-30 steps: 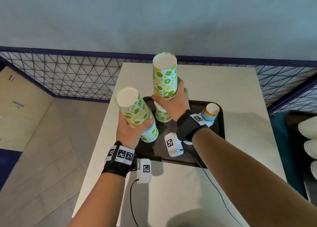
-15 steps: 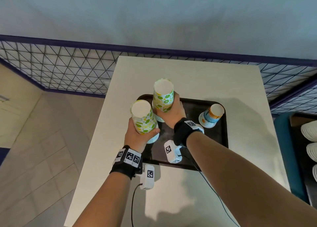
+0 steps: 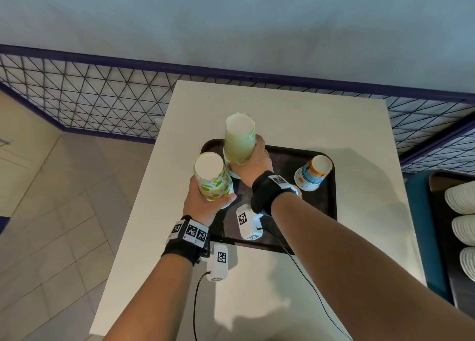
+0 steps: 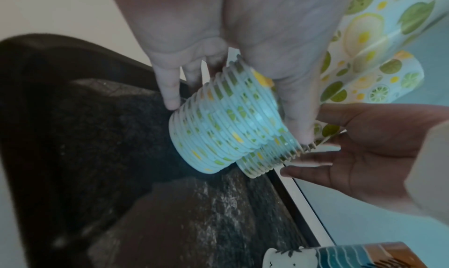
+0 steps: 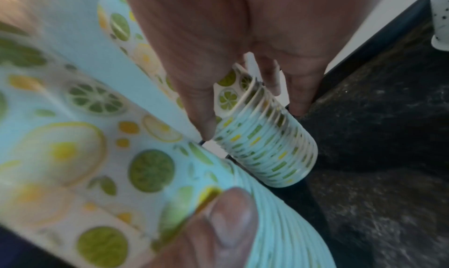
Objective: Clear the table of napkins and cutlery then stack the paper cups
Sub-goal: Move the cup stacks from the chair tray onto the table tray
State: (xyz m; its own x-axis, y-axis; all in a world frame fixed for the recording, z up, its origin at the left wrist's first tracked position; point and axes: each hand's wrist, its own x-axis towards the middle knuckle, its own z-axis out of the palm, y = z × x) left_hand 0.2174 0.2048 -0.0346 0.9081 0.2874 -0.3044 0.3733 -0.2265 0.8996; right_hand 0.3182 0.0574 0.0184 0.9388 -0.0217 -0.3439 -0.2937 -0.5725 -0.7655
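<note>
Two tall stacks of upside-down lime-print paper cups stand at the left end of the black tray [image 3: 322, 212]. My left hand [image 3: 203, 204] grips the nearer stack [image 3: 212, 180] low down, thumb on the right side. My right hand [image 3: 254, 165] wraps the base of the farther stack [image 3: 240, 145], which is blurred. In the left wrist view my fingers [image 4: 170, 91] clasp the ribbed rims [image 4: 228, 124] down at the tray. The right wrist view shows the farther stack's rims [image 5: 267, 149] between thumb and fingers. A single orange-and-blue cup [image 3: 312, 173] sits upside down on the tray's right side.
The tray lies on a white table [image 3: 295, 114] against a wire-mesh railing [image 3: 102, 104]. Camera cables trail from both wrists over the table's near part. White shell-shaped objects [image 3: 462, 199] sit on a dark surface to the right. Tiled floor lies to the left.
Both hands have brought their cup stacks down from high in front of me to the tray. In the last half second they have hardly shifted.
</note>
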